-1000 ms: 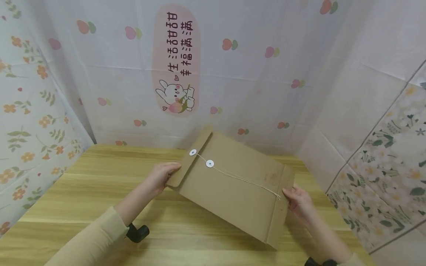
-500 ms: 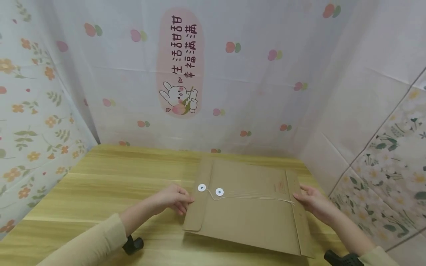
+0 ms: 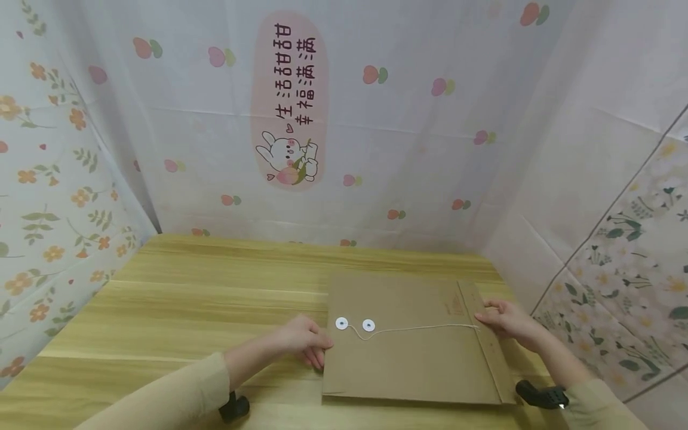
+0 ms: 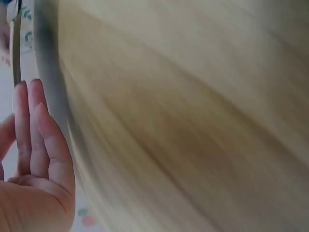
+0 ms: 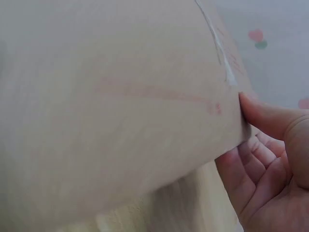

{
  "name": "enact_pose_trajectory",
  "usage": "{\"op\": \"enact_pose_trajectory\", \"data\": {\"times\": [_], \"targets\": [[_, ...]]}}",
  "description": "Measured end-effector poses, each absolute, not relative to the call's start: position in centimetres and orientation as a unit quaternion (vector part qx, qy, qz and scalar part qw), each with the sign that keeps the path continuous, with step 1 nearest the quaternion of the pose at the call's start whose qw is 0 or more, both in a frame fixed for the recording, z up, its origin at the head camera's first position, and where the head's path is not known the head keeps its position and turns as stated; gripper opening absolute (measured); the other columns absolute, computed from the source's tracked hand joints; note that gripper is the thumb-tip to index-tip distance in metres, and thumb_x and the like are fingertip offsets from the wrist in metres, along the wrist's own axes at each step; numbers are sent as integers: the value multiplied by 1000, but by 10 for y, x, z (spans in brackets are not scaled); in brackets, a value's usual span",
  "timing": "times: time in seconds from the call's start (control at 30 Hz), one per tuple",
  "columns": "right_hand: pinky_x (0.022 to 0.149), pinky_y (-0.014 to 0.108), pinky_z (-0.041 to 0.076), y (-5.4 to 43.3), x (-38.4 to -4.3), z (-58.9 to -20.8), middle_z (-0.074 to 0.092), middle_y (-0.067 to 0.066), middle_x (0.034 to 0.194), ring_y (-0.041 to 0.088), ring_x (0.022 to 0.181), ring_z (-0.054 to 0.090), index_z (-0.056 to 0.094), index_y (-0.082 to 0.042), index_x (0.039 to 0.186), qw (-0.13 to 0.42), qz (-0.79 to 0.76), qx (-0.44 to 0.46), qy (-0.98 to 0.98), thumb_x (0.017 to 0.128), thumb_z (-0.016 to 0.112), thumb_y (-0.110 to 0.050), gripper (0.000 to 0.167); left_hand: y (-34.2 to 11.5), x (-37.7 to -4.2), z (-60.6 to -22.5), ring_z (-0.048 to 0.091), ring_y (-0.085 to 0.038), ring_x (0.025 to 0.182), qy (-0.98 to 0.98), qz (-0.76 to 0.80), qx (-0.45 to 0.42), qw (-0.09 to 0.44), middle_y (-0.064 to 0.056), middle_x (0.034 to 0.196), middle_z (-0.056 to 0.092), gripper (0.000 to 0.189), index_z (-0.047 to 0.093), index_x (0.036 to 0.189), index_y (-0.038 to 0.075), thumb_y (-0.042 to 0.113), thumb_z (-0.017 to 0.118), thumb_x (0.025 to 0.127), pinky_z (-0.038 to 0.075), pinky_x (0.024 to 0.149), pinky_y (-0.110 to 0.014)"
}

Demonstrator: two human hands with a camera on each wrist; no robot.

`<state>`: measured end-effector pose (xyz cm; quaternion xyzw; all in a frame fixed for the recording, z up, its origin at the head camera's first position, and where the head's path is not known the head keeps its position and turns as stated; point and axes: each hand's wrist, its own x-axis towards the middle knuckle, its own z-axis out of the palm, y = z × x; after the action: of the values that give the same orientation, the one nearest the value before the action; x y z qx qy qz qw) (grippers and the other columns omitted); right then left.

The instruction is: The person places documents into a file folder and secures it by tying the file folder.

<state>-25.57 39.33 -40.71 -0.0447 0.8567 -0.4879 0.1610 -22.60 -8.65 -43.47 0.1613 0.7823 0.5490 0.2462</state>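
A brown paper document envelope [image 3: 414, 370] lies low over the right part of the table in the head view, its face up. Two white button discs sit near its left end, and a pale string [image 3: 424, 328] runs from them to the right end. My left hand [image 3: 306, 341] pinches the left edge, thumb above and fingers below; in the left wrist view the envelope shows edge-on as a thin strip [image 4: 16, 53] at the fingertips. My right hand [image 3: 507, 323] pinches the right end, its thumb on top, with faint red print [image 5: 159, 92] nearby.
The wood-grain table [image 3: 204, 298] extends to the left and behind the envelope. Patterned white cloth [image 3: 403, 149] walls stand at the back and both sides. Black wrist devices [image 3: 541, 395] hang at each forearm.
The envelope has come down from a raised, tilted pose to nearly flat, and it has turned level and nearer to me. Both hands keep at its ends; the left has moved right and down.
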Motion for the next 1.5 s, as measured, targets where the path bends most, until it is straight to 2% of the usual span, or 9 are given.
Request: {"op": "enact_pose_trajectory", "data": {"times": [0.13,0.23,0.43,0.53,0.77,1.03,1.27,1.37,1.5], "targets": [[66,34,53,398,-266,-416,63,7,91,15,76,59,28,19,132,143,-461,-41,875,95,60,-19,63,-78,-228,-441,68,-22,56,790,545,158,232,-11,62,67,22,64,72,0,14,66,89,52,47,-26],[66,36,54,400,-272,-423,63,9,96,17,79,60,31,20,129,141,-452,-40,880,94,62,-18,60,-73,-231,-445,67,-22,55,794,542,157,226,-10,61,66,24,63,70,0,14,65,89,49,45,-23],[56,32,52,405,-279,-435,57,4,75,15,65,56,46,8,102,149,-453,-53,878,93,63,-12,28,-65,-236,-450,60,-14,42,804,525,159,230,-9,55,63,28,59,64,1,11,64,90,42,38,-19],[54,32,52,405,-280,-437,57,3,72,16,63,57,47,6,97,144,-445,-56,882,93,63,-11,23,-61,-237,-448,54,-10,37,816,506,163,227,-7,51,61,30,58,62,1,10,63,90,39,35,-18],[49,28,45,402,-281,-432,58,4,71,15,58,53,51,9,99,110,-381,-45,917,89,67,-11,28,-57,-241,-439,52,-10,35,849,437,177,238,-6,49,59,29,58,65,2,11,62,92,39,34,-18],[66,37,48,401,-285,-424,60,17,90,25,80,55,51,16,104,86,-294,-39,951,86,71,-16,42,-48,-242,-438,50,-10,33,864,410,177,232,-4,45,55,33,56,60,1,12,65,90,38,33,-19],[68,42,49,401,-285,-424,58,26,96,32,86,56,50,17,106,84,-288,-23,954,86,71,-16,44,-43,-246,-439,49,-10,33,877,392,172,218,-1,43,52,36,55,56,3,14,68,88,38,32,-20],[71,45,49,401,-284,-425,57,29,98,38,89,56,50,16,105,78,-281,-24,956,86,71,-18,45,-43,-247,-440,44,-8,33,888,372,187,193,2,41,47,40,50,51,8,14,70,85,36,34,-19],[78,52,47,401,-281,-425,49,43,111,51,101,51,43,13,108,82,-273,-3,958,86,72,-26,53,-44,-246,-440,38,-6,39,926,292,213,111,8,43,41,45,45,48,15,23,77,78,32,39,-20]]}}
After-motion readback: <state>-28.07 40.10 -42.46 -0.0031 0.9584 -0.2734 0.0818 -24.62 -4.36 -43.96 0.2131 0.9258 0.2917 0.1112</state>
